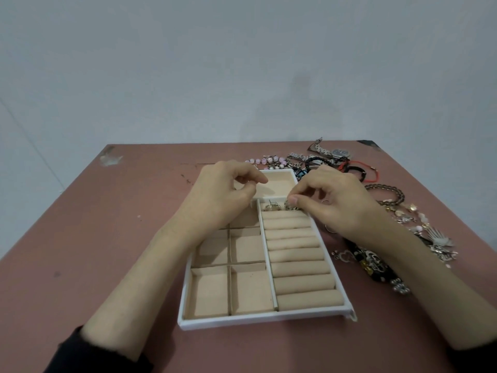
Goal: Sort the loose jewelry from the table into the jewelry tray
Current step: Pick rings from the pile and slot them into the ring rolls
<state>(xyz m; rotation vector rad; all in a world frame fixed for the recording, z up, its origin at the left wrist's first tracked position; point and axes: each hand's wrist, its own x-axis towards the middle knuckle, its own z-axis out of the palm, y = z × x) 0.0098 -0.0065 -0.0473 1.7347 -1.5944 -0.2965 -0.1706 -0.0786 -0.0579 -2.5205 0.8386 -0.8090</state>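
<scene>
While the right hand (pixel 330 203) pinches a ring (pixel 288 207) at the far end of the jewelry tray's (pixel 258 320) roll column, the loose jewelry (pixel 430 236) lies strung along the tray's R side, i.e. nearer that hand. The left hand (pixel 223 192) is curled over the tray's far-L part; cannot tell if it holds anything.

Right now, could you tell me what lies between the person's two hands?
Head view: the jewelry tray's far compartment and a ring seated in the ring rolls lie between left hand and right hand.
</scene>
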